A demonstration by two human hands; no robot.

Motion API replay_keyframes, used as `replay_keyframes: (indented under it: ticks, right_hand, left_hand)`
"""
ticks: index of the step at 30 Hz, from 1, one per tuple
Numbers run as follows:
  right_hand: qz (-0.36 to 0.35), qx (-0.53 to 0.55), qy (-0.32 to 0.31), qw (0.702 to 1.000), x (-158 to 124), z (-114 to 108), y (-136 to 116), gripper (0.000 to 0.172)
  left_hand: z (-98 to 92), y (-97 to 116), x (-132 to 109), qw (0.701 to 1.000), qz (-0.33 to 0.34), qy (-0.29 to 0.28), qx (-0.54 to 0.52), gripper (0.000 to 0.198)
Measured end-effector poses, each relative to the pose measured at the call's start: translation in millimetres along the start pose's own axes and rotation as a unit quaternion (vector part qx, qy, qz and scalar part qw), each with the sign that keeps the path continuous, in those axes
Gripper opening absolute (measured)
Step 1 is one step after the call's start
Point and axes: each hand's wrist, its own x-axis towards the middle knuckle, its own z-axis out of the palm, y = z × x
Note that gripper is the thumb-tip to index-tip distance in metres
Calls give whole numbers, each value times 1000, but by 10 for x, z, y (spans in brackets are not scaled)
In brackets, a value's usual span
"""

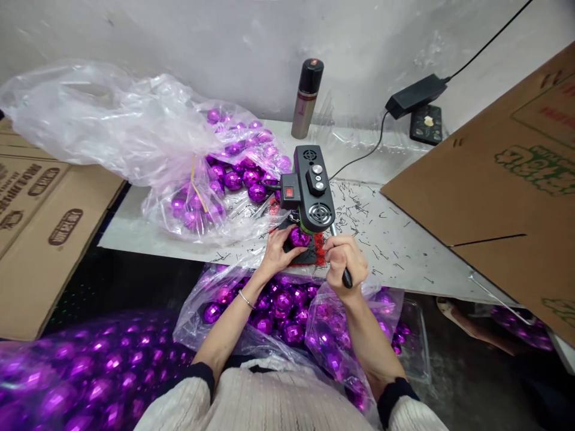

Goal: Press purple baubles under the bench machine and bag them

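We take the black press (313, 188) as our landmark. To its right, the large cardboard sheet (494, 197) leans over the white table (404, 251). If it slides, we think it could knock our right arm or sweep across the work spot.

To the left of the press lies the big clear bag (135, 131), its mouth spilling purple balls toward the press. A nudge from our left elbow could send them rolling off the table edge. Below the press, in our lap, sits a second bag (287, 311) of the same balls. It looks loosely heaped and could slip to the floor.

Our right hand (344, 257) is closed in a fist around the lever handle (347, 278), just below and right of the press. Our left hand (278, 251) cups the purple ball (299, 236), which sits directly under the press head. The fingers are very near the head, so we judge a pinch to be the main risk. The smooth faceted ball may also twist off-centre under pressure.

Small dark scraps (359, 209) are scattered right of the press and could prick a palm.
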Motion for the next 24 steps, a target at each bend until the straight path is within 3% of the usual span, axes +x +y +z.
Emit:
replay_keyframes:
  ticks: [14, 24]
  right_hand:
    - [-7, 17, 82, 996, -337, 213, 234, 34]
    - [-11, 18, 86, 996, -356, 248, 254, 36]
  left_hand:
    - [20, -7, -26, 1000, -17, -2, 1, 68]
    - [40, -12, -22, 1000, -7, 5, -3, 68]
